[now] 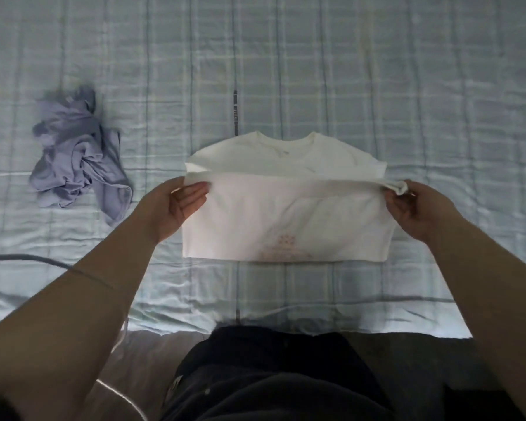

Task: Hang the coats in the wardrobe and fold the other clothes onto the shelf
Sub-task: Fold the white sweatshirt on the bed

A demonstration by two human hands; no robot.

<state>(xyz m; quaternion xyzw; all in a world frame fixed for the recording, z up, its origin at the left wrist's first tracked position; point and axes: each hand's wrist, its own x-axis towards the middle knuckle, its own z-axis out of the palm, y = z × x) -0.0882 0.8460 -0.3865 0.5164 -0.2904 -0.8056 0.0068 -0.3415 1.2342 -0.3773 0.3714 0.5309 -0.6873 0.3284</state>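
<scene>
A white T-shirt [286,208] lies on the bed in front of me, collar at the far end, with a faint pink print showing through near its lower edge. Its bottom part is lifted and doubled over toward the collar. My left hand [176,208] grips the left corner of that raised fold. The right corner is pinched in my right hand [413,208]. Between my hands the fold edge is stretched taut, just above the shirt's chest. A crumpled lavender garment [79,159] sits to the left, apart from both hands.
The bed is covered by a pale blue checked sheet [316,71]. A grey cable [22,258] runs across the sheet at the left under my forearm. The bed's near edge [286,329] is just in front of my dark clothing.
</scene>
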